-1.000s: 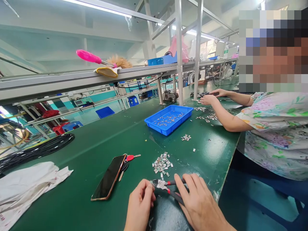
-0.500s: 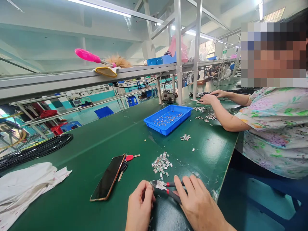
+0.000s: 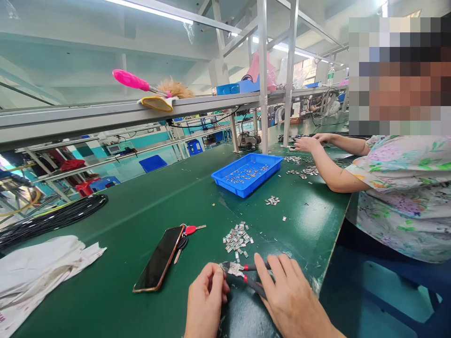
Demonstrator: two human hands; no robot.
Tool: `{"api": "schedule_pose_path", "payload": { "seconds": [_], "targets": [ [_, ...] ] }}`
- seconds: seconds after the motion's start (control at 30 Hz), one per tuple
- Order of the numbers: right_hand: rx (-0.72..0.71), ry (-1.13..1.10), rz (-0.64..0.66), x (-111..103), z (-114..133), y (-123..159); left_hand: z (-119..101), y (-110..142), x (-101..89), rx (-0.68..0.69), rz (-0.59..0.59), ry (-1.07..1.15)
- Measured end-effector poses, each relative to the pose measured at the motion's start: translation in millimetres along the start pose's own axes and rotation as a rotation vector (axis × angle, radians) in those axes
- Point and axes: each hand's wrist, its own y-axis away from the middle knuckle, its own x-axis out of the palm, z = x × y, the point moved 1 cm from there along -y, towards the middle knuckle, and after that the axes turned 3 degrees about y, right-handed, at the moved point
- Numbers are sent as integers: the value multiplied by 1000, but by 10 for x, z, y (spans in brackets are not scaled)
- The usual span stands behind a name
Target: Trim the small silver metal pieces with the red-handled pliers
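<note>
My right hand (image 3: 291, 288) grips the dark handles of a pair of cutting pliers (image 3: 234, 268) with red bands near the joint. The jaws point left and meet the fingertips of my left hand (image 3: 207, 295). Those fingers are pinched together at the jaw tips; whatever lies between them is too small and hidden to name. Just beyond the pliers, a pile of small silvery metal pieces (image 3: 237, 238) lies on the green table (image 3: 148, 197). A smaller cluster of like pieces (image 3: 272, 201) sits farther back.
A blue tray (image 3: 243, 190) holds scattered small pieces. To the left lie a phone (image 3: 158, 260), keys (image 3: 190, 229), a white cloth (image 3: 45, 267) and coiled black cable (image 3: 63, 216). On the right, a co-worker's hands (image 3: 306, 143) work over dark strands. A metal shelf (image 3: 105, 119) spans above.
The view has shifted very slightly. Both hands and the pliers keep nearly the same pose, with the jaws still at my left fingertips.
</note>
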Motion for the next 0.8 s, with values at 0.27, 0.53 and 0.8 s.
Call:
{"api": "schedule_pose_path", "payload": {
  "seconds": [0.27,0.53,0.8],
  "targets": [
    [-27,8,58,43,7,81,1,4,-2,18,-14,4],
    [16,-47,19,-18,-14,-7,0,2,26,-8,-12,65],
    [-64,96,56,-37,66,44,33,40,32,16,-108,4]
  ]
}}
